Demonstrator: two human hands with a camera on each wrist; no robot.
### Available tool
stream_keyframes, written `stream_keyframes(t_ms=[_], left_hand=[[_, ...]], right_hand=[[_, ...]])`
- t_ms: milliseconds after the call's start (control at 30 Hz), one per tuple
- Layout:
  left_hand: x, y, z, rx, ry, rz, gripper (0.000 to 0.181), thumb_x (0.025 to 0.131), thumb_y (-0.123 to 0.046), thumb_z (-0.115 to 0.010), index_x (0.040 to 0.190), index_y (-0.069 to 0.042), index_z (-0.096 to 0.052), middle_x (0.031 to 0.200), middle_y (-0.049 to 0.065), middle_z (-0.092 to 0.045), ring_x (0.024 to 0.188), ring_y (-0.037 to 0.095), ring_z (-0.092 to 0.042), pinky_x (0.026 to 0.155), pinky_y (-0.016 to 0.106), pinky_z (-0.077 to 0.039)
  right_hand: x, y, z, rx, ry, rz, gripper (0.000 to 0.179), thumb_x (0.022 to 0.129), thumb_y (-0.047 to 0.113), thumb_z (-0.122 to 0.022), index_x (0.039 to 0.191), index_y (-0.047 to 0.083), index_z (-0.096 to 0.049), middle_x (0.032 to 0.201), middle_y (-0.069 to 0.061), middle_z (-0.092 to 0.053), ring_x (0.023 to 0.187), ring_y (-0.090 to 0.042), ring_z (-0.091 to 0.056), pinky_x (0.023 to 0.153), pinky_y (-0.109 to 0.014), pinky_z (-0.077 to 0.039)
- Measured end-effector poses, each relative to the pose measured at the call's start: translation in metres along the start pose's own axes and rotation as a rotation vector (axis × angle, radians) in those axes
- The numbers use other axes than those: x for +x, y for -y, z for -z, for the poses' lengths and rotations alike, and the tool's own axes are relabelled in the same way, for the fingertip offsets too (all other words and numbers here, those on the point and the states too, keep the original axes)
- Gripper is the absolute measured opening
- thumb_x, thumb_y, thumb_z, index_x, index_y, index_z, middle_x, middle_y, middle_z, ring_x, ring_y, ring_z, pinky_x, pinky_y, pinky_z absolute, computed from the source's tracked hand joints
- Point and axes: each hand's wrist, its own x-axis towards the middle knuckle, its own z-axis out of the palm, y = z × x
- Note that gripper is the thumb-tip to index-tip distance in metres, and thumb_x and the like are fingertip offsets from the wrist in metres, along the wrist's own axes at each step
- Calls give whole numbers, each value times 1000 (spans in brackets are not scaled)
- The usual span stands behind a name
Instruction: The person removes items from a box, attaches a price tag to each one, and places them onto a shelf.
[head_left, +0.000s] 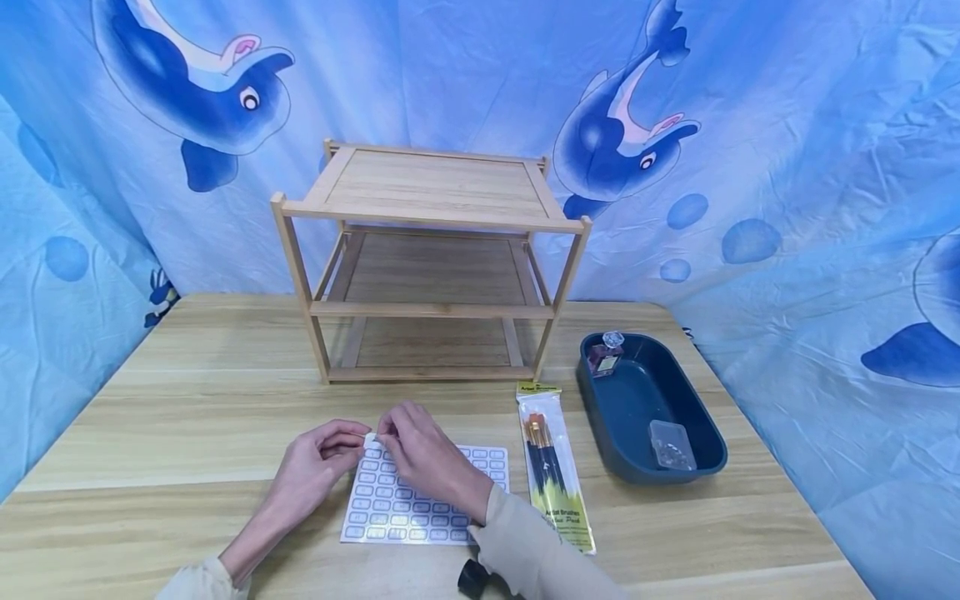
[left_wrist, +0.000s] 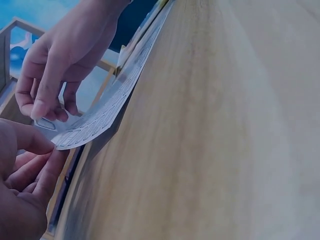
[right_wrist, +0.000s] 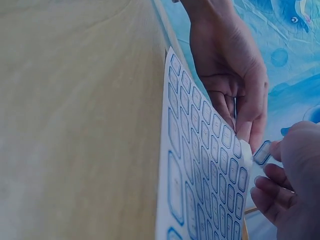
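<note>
A white sheet of blue-bordered label stickers lies on the table, its far left corner lifted. My left hand pinches that corner between thumb and fingers, and the sheet bends upward there in the left wrist view. Just right of it, my right hand pinches a single small label sticker, which is off the sheet. A bare white patch shows at the raised corner. Part of the sheet is hidden under my right hand and forearm.
Right of the sheet lies a pack of artist brushes. Beyond it, a dark blue basin holds a small bottle with a clear stopper and a clear plastic box. A three-tier wooden rack stands at the back.
</note>
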Motion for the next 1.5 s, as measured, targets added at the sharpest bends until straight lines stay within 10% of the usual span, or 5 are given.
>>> stream_keyframes(t_ms=[1200, 1500], left_hand=[[-1, 2, 2, 486, -19, -57, 26, 75, 7, -73, 100, 0, -70, 82, 1, -63, 76, 14, -59, 68, 25, -56], [-2, 0, 2, 570, -56, -141, 29, 78, 0, -79, 106, -3, -71, 96, 6, -65, 88, 25, -59, 79, 45, -54]], right_hand=[[-7, 6, 25, 194, 20, -146, 4, 109, 16, -55, 110, 13, -57, 97, 8, -57, 86, -2, -53, 72, -15, -50], [-11, 3, 27, 205, 36, -143, 3, 108, 16, -56, 109, 13, -58, 96, 8, -57, 84, -2, -53, 71, -15, -50]])
